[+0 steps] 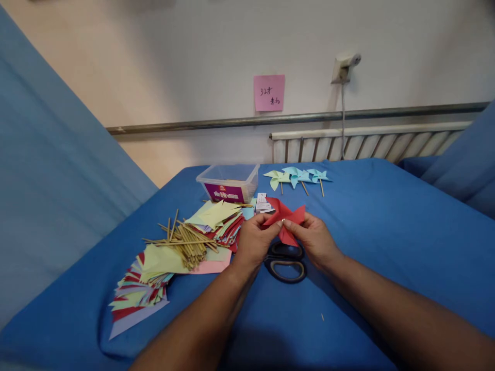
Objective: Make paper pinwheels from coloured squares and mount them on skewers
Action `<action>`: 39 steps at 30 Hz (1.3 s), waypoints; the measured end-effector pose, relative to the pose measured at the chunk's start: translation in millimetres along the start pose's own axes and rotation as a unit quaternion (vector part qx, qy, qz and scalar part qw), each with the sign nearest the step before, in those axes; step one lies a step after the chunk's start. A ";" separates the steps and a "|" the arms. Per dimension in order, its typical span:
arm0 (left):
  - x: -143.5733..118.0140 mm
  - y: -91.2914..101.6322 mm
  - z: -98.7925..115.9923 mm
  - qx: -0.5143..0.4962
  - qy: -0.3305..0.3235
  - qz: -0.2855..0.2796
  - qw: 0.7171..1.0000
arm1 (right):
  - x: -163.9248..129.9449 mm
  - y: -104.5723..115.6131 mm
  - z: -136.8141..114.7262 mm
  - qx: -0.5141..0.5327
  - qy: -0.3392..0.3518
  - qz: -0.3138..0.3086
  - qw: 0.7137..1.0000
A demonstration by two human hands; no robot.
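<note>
Head view: folded red paper pinwheel [284,219], pinched by both hands.

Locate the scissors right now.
In the head view, the scissors lie on the blue cloth at centre, under the left hand and right hand holding the red pinwheel.

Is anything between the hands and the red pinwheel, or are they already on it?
Nothing visible is in the way. The left hand and right hand both pinch the red pinwheel at its middle, above the scissors lying on the blue cloth. The sticks lie off to the left, apart.
</note>
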State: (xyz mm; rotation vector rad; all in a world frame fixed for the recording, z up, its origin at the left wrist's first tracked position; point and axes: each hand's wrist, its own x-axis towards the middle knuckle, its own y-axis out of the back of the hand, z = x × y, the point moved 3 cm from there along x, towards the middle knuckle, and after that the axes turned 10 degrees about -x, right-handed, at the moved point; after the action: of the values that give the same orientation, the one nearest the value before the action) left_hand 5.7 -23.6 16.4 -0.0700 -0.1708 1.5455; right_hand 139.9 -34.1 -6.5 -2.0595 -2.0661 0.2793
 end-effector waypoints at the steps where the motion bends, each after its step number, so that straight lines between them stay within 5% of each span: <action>1: -0.8 -0.8 0.1 -0.006 0.000 -0.001 1.000 | 0.1 -0.1 -0.6 0.000 0.003 0.006 1.000; 5: -3.3 -4.8 -1.1 -0.066 0.009 -0.011 0.998 | 4.4 3.7 -0.2 -0.020 0.029 0.041 0.999; 9: -3.6 -4.1 -1.2 -0.099 -0.012 0.033 0.994 | 9.5 18.0 -5.8 -0.149 0.149 0.126 0.969; 12: -6.1 -4.0 1.6 -0.067 -0.046 0.065 0.995 | 5.9 24.2 -20.5 -0.339 0.300 0.165 0.876; 17: -15.5 -16.8 5.4 -0.098 -0.012 -0.029 0.995 | -2.5 17.3 -35.9 -0.537 0.469 0.108 0.693; 22: -18.3 -19.5 6.8 -0.132 -0.004 -0.068 0.989 | -6.8 6.0 -37.8 -0.606 0.514 0.093 0.601; 27: -14.9 -14.8 4.7 -0.178 0.010 -0.056 0.982 | -15.5 -4.0 -36.7 -0.632 0.509 0.069 0.580; 34: -4.9 -8.2 1.4 -0.278 0.058 0.011 0.959 | -21.6 -10.4 -34.4 -0.642 0.470 0.008 0.606; 37: -2.5 -4.6 -0.2 -0.281 0.079 0.029 0.956 | -23.7 -11.2 -33.2 -0.613 0.470 -0.011 0.635; 39: -2.5 -3.2 -0.8 -0.277 0.095 0.038 0.955 | -23.0 -8.2 -31.1 -0.566 0.457 0.004 0.686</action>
State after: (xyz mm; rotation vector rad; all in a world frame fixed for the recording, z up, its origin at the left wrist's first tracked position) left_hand 8.9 -26.2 15.9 -0.6727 -0.4486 1.5186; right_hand 140.8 -57.6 25.3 -1.8424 -1.5225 -2.0484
